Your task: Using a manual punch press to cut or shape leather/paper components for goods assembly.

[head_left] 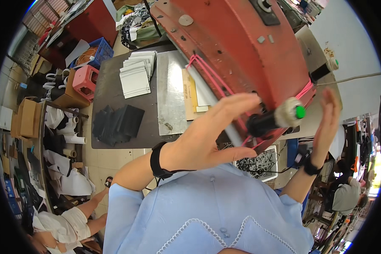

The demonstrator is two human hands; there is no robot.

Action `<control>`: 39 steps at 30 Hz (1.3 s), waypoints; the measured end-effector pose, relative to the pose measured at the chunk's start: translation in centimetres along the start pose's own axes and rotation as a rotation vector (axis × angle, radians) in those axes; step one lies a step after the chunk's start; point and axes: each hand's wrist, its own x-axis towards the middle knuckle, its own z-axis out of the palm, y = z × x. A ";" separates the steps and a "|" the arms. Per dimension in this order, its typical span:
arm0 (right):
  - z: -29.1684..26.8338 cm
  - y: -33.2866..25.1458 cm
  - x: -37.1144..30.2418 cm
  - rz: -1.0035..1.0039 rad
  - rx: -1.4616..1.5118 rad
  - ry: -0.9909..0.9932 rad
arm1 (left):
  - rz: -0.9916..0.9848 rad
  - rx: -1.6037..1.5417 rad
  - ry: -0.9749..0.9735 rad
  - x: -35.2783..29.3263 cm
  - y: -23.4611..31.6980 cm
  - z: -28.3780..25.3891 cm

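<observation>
A large red cutting press (237, 46) fills the upper middle. My left hand (211, 131) is beside a black handle (262, 124) with a taped end and a green button; its fingers are stretched and the thumb is spread below, and contact with the handle cannot be made out. My right hand (327, 120) is raised on the right, fingers straight and slightly blurred, below a second black handle (324, 71). Neither hand holds anything. Pink cord (211, 75) is tied along the press. Beneath its edge lies a metal plate (170, 97) with a cardboard piece (188, 95).
On the dark table (110, 78) are a stack of white cards (135, 78) and black sheets (118, 122). A white crate (266, 165) of scraps stands under the press. Left are a red stool (84, 82), a shelf of rolls and a person (63, 226); another person (345, 197) is far right.
</observation>
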 end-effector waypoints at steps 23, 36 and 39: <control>3.9 0.8 2.0 0.160 0.940 -0.154 | -0.244 -0.555 0.496 -5.9 4.2 -7.1; 4.1 0.0 1.5 0.175 0.757 -0.001 | -0.238 -0.596 0.535 -5.9 4.1 -6.1; 4.5 0.2 2.0 0.108 0.733 -0.047 | -0.237 -0.519 0.533 -5.6 4.2 -5.7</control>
